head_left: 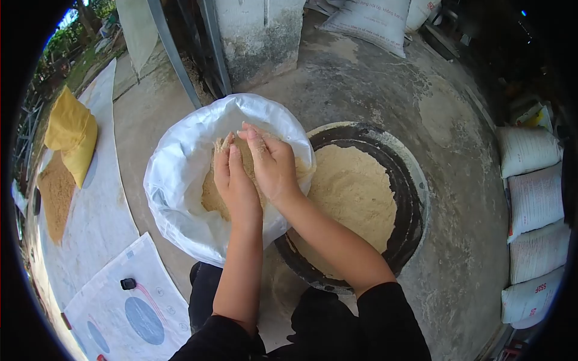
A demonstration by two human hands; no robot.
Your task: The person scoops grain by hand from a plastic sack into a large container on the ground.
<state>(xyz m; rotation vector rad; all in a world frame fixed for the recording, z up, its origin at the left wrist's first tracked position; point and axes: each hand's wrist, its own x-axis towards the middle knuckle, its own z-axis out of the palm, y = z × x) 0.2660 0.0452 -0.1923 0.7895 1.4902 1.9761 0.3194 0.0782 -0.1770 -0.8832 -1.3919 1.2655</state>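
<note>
My left hand (236, 183) and my right hand (272, 162) are close together over an open white plastic sack (168, 180), palms turned toward each other. Pale meal clings to the fingertips of both. The fingers are stretched out and slightly bent, and I make out nothing held in them. Below the hands, tan meal (214, 197) lies inside the sack, whose rim is rolled outward. Touching the sack on the right is a round black tub (411, 207) with more pale meal (355, 189) in it; my right forearm crosses over this tub.
On a pale sheet (99, 204) at left are a yellow sack (75, 135) and a brown grain heap (57, 192). A small black object (128, 283) rests on a printed sack (108, 301). Filled sacks (536, 207) are stacked at right; another filled sack (373, 27) lies behind, near a concrete pillar (259, 42).
</note>
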